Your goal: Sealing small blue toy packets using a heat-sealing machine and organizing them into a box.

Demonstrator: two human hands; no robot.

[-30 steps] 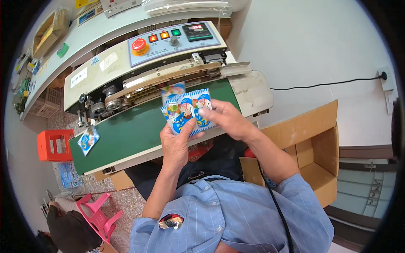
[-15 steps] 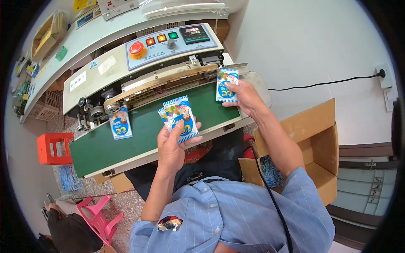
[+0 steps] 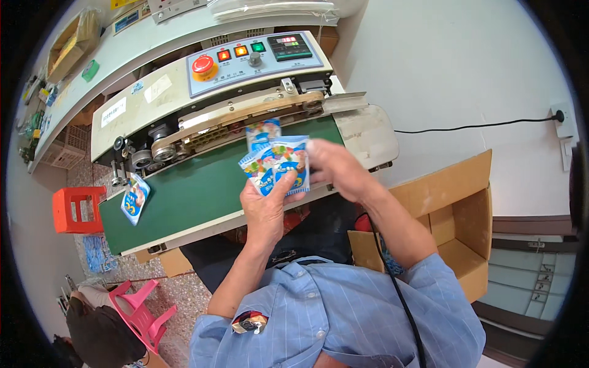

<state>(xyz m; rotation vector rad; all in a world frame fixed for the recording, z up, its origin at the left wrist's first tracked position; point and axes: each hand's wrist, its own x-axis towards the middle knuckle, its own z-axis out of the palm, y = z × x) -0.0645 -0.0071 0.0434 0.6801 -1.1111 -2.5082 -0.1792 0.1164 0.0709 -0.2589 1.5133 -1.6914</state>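
Note:
My left hand (image 3: 265, 211) grips a small fan of blue-and-white printed packets (image 3: 267, 168), its thumb across their front. By their right edge is my right hand (image 3: 343, 168), fingers bent and smeared by motion; whether they pinch a packet is unclear. Just beyond the fan, another packet (image 3: 262, 130) stands at the sealing machine's slot, its lower part hidden behind the held ones. A further packet (image 3: 135, 199) lies tilted near the left end of the green conveyor belt (image 3: 202, 190), beside the metal rollers (image 3: 162, 150).
The sealing machine (image 3: 175, 101) has a red stop knob (image 3: 204, 66) and lit buttons. An open cardboard box (image 3: 451, 184) stands at right, with a black cable (image 3: 392, 276) hanging across my front. Red (image 3: 78, 210) and pink stools (image 3: 138, 313) and a seated person (image 3: 101, 331) are at left.
The packet at the machine's right end has travelled left along the slot. The left packet has moved further left and tilted. My right hand has come back to the fan; my left has shifted right.

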